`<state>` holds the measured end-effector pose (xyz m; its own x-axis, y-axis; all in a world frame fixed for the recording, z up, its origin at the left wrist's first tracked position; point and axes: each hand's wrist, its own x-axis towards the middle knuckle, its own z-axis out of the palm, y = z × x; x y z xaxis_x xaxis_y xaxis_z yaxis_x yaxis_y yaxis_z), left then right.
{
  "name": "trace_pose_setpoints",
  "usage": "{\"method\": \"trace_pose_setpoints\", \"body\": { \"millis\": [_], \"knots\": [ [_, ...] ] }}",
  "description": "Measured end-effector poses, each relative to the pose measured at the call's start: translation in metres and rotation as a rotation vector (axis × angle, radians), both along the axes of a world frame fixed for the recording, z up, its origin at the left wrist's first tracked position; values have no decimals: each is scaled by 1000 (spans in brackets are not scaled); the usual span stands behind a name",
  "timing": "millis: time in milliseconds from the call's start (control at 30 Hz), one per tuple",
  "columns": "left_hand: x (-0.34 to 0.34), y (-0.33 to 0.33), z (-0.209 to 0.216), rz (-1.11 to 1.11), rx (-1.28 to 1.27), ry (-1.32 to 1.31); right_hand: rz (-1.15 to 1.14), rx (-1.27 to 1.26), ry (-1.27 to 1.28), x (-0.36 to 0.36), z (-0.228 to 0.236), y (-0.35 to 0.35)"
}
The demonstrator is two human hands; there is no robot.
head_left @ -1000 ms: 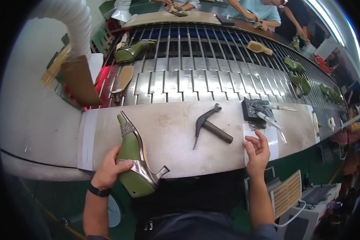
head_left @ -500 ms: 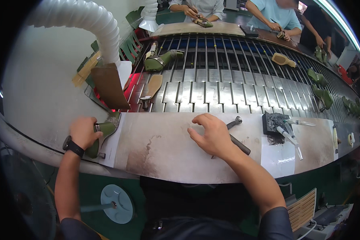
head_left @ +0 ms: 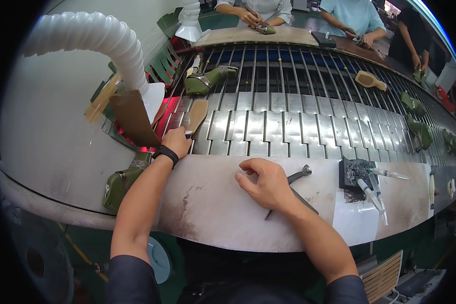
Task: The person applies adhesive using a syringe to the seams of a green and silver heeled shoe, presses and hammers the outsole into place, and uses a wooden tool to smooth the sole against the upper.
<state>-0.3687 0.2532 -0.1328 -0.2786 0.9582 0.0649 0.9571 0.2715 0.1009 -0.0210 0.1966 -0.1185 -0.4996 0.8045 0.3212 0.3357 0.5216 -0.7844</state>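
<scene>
1. Two bare hands work at a bench: the left hand [head_left: 176, 141] pinches the near end of a tan insole [head_left: 196, 114] lying on the slatted conveyor [head_left: 289, 121].
2. The right hand [head_left: 266, 183] rests loosely curled, gripping nothing, over a hammer [head_left: 298, 177] on the bench.

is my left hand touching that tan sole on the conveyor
Touching. The head view shows the left hand with its fingertips on the near end of the tan sole; no gap shows between them.

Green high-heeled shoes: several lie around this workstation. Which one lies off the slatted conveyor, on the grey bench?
The green high-heeled shoe at the bench's left end, beside the left forearm. The other green shoes, like the one far up the conveyor, lie on the metal slats.
</scene>
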Motion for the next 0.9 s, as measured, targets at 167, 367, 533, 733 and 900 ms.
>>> {"method": "trace_pose_setpoints", "body": {
  "millis": [167, 367, 533, 733, 900],
  "knots": [
    [100, -3, 41, -121, 274, -404, -123, -235, 228, 11, 9, 4],
    [178, -59, 84, -614, 81, -754, -115, -419, 300, 19, 12, 12],
    [108, 29, 73, -365, -322, -1258, -172, -632, 520, 17, -2, 16],
    [-16, 231, -21, 271, 560, -502, -141, -438, 374, 15, 4, 13],
    [-56, 297, -33, 572, 477, -498, -130, -485, 319, 12, 4, 14]
  ]
}}
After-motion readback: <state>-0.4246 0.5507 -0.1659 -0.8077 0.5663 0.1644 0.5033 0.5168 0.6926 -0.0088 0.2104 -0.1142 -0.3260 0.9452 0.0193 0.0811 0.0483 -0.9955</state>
